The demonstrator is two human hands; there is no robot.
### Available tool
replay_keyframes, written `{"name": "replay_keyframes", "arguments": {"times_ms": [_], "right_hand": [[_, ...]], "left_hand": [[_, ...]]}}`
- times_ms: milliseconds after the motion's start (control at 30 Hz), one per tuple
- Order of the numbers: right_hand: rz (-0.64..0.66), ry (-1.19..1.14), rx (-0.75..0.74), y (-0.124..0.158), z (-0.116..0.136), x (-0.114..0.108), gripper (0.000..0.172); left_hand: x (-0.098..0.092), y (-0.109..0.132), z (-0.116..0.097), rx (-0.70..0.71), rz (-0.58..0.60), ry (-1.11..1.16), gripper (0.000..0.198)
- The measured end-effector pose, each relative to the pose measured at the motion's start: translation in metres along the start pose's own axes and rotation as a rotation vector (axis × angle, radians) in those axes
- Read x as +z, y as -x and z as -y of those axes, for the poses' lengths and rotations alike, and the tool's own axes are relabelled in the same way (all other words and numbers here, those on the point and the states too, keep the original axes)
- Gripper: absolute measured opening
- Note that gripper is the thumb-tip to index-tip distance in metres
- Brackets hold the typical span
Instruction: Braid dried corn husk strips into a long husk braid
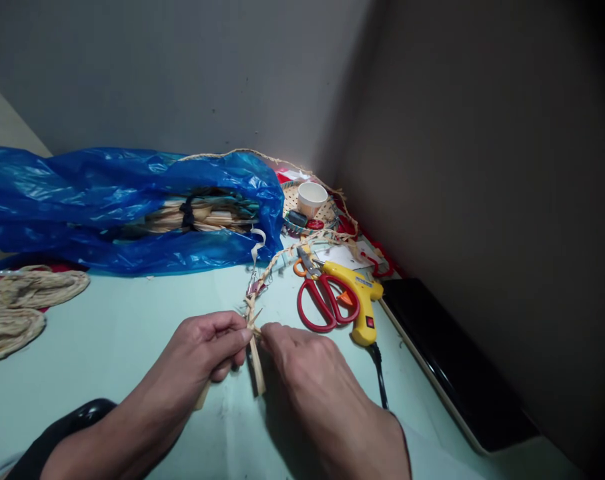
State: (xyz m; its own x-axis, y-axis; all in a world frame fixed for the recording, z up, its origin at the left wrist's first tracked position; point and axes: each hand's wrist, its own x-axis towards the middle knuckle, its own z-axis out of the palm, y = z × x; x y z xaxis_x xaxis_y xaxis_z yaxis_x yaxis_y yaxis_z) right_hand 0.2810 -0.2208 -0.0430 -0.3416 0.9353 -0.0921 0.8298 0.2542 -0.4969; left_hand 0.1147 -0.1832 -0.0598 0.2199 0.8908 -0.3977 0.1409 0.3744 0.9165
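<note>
As left hand [219, 343] and right hand [302, 363] pinch a braided straw cord [251, 309] at its near end above the desk [127, 313], a blue plastic bag [72, 200] holds bundled straw [219, 219], a woven basket [289, 195] a white cup [312, 197].

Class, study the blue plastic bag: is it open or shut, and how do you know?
Open: the blue bag gapes at the front, showing a tied bundle of strips.

The left hand [207, 347] and right hand [312, 370] partly hide the straw braid [268, 269] between them. Left of the hands, the view's edge cuts off a woven pad [17, 330]; ahead, a blue bag [82, 207] covers part of a straw bundle [217, 217].
</note>
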Motion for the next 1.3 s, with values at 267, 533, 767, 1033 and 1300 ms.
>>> {"name": "replay_keyframes", "arguments": {"times_ms": [267, 533, 767, 1033, 1300], "right_hand": [[-0.281, 0.412, -0.328, 0.005, 0.005, 0.015, 0.020], [-0.464, 0.585, -0.499, 0.001, 0.003, 0.043, 0.020], [-0.300, -0.038, -0.224, -0.001, 0.005, 0.008, 0.028], [0.084, -0.792, -0.044, -0.022, -0.007, 0.003, 0.027], [0.045, -0.857, -0.075, -0.028, -0.014, 0.009, 0.031]], "left_hand": [[0.006, 0.003, 0.001, 0.023, -0.070, -0.043, 0.022], [0.000, 0.003, 0.005, -0.042, 0.011, 0.151, 0.019], [-0.005, 0.008, -0.001, -0.042, 0.032, 0.178, 0.019], [-0.011, 0.004, 0.002, 0.070, 0.106, 0.054, 0.018], [-0.013, 0.006, -0.004, 0.258, 0.079, -0.252, 0.024]]}}
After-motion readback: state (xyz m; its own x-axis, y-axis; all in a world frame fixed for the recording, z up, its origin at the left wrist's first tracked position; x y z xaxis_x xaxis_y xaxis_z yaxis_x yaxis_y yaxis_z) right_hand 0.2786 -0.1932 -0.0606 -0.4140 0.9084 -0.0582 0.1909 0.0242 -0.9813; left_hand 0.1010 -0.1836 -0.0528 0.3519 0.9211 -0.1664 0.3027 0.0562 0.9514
